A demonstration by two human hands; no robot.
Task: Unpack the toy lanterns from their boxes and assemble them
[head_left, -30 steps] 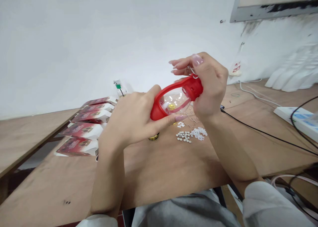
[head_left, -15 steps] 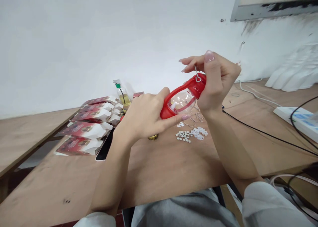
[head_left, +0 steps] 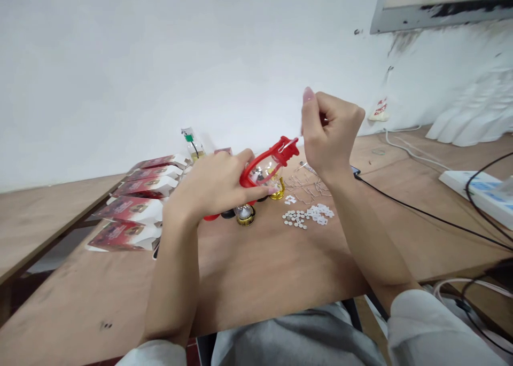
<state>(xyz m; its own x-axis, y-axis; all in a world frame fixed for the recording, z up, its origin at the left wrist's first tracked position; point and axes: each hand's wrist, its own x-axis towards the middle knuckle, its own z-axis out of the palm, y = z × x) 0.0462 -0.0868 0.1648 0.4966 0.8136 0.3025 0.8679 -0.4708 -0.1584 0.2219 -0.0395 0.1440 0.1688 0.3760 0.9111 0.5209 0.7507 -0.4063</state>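
Observation:
My left hand is wrapped round a small red lantern with a clear globe, one finger stretched along its lower side. The lantern is tilted, its top pointing up and right; a thin wire handle lies against that end. Just right of it, apart from it, my right hand is curled into a loose fist with the thumb raised. Nothing sticks out of this fist, though its fingertips are turned away. Beneath the lantern, a gold-based lantern and a yellow-gold one sit on the table, partly covered.
Round button cells, white plastic pieces and bent wires lie on the table. Red and white boxes line the left, near a bottle. A power strip and cables are at right.
My left hand has carried the red lantern left and slightly down. My right hand has come off the lantern, moved left and closed. The wire handle, upright before, now lies down.

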